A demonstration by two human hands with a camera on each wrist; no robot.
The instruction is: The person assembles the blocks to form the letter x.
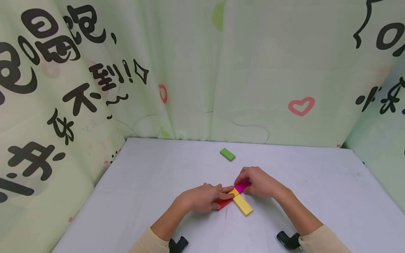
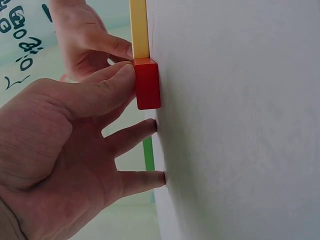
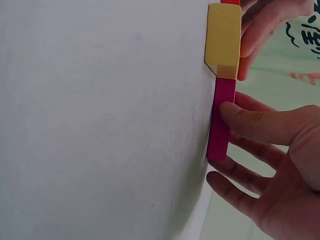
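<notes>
Several coloured blocks meet at one spot on the white table. My left hand (image 1: 204, 198) holds the red block (image 1: 224, 203), its thumb against the near side and fingertips reaching over the small orange-yellow block (image 1: 234, 192) in the middle. The left wrist view shows the thumb on the upper edge of the red block (image 2: 148, 85), other fingertips down on the table. My right hand (image 1: 261, 182) pinches the magenta block (image 1: 242, 185) between thumb and fingers, end-on to the middle. A longer yellow block (image 1: 243, 205) points toward me from the middle.
Beyond the hands lies a green block (image 1: 227, 154), apart from the others. A pale green curtain (image 1: 190, 70) with dark lettering hangs along the back and sides of the table (image 1: 142, 168). Black wrist-worn parts (image 1: 288, 240) show near the sleeves.
</notes>
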